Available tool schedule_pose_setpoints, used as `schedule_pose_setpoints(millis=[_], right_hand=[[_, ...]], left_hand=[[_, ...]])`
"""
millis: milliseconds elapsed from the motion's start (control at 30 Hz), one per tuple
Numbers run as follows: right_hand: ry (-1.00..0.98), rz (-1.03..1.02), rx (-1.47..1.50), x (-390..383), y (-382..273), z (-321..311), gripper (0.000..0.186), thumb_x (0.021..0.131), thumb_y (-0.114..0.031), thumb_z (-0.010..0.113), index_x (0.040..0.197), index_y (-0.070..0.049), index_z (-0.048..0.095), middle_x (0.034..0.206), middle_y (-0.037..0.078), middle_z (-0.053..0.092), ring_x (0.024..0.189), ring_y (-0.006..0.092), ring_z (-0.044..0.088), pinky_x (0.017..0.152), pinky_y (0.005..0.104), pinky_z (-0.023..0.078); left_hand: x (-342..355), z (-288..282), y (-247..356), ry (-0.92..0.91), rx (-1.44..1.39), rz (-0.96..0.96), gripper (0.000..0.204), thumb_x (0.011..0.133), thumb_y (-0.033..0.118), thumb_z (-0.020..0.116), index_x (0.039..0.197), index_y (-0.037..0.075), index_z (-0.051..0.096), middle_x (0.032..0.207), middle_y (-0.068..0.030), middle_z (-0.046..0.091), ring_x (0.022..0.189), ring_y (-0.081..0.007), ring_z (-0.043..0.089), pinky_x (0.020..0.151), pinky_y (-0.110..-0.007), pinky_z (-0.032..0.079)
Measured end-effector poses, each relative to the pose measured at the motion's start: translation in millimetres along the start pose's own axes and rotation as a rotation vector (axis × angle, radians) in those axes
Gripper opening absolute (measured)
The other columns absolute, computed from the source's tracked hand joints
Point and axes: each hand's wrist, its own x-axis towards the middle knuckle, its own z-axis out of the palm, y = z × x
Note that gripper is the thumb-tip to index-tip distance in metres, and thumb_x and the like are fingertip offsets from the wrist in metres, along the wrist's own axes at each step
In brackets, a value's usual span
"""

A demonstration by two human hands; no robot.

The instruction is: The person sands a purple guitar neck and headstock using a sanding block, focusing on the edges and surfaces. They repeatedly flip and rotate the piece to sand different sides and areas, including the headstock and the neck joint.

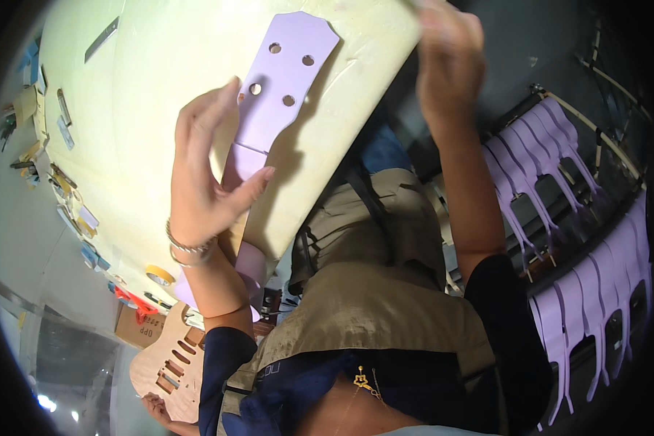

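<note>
A lavender guitar neck [287, 43] with several holes in its headstock lies diagonally on the cream worktop [123, 131]; below its band, part of its shaft shows bare wood. My left hand [207, 178] is at the neck's left side, fingers stretched and apart from the thumb, which lies over the shaft. Beneath my left forearm, the lavender lower end of the piece is partly hidden. My right hand [450, 62] is raised at the worktop's upper right corner, smeared by motion; whether it holds anything is unclear.
Lavender necks hang on two racks [530, 145] at the right. Tape [160, 275], tools and small items line the worktop's left edge. At lower left, another person's hand [156, 407] is by an unpainted wooden guitar body [160, 363], near a cardboard box [134, 323].
</note>
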Motion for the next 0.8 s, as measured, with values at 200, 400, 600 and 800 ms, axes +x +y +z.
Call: schedule_pose_setpoints(millis=[200,400,600,800], right_hand=[[0.109,0.724,0.928,-20.5,-7.0,-36.5,0.022,0.087,-0.016,0.073,0.099,0.000,0.065,0.081,-0.001,0.063,0.072,0.0021,0.052,0.058,0.0174,0.038],[-0.006,1.016,1.268,-25.9,-3.2,-44.4,0.015,0.093,-0.016,0.063,0.101,-0.004,0.056,0.083,0.000,0.047,0.076,0.0118,0.045,0.075,0.0303,0.040],[0.070,1.285,1.823,-24.7,-5.4,-52.5,0.012,0.097,-0.018,0.052,0.101,-0.008,0.047,0.083,0.006,0.048,0.084,0.0223,0.059,0.091,0.0510,0.052],[-0.287,1.072,1.318,-33.4,-11.0,-48.4,0.020,0.099,-0.020,0.046,0.106,-0.001,0.046,0.074,0.014,0.055,0.047,0.0184,0.050,0.043,0.0307,0.041]], left_hand=[[-4.5,23.4,33.4,0.076,0.800,0.012,0.050,0.072,0.014,0.075,0.117,0.033,0.069,0.140,-0.0114,0.043,0.133,-0.0343,0.037,0.115,-0.056,0.017],[1.7,35.3,38.4,0.126,0.907,-0.012,0.051,0.073,0.012,0.076,0.117,0.036,0.068,0.140,-0.0087,0.042,0.134,-0.0326,0.037,0.116,-0.057,0.013],[8.7,51.2,38.1,0.056,0.892,-0.069,0.052,0.078,0.016,0.073,0.125,0.036,0.063,0.138,-0.0095,0.044,0.136,-0.0318,0.036,0.116,-0.055,0.002],[29.6,67.2,46.5,0.074,0.823,-0.139,0.052,0.084,0.026,0.065,0.133,0.039,0.054,0.140,-0.0085,0.046,0.134,-0.0346,0.038,0.111,-0.064,-0.010]])
